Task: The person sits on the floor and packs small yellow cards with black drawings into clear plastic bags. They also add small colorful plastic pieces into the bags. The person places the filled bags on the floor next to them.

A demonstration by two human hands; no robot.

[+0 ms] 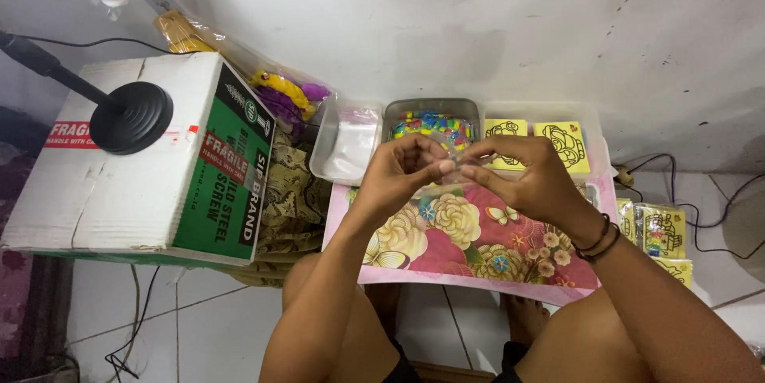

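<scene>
Floral board (478,239) bearing clear trays (344,148) and yellow cards (562,146).

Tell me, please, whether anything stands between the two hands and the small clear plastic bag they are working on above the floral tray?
Nothing visible does. The left hand and the right hand both already pinch the small clear plastic bag with their fingertips, meeting directly over the floral tray. The metal tin of coloured beads lies behind them, not between.

Upper left: white-and-green cardboard box (151,164) bearing a black round stand base (131,117); lower right: yellow picture cards in clear wrappers (658,231).
</scene>
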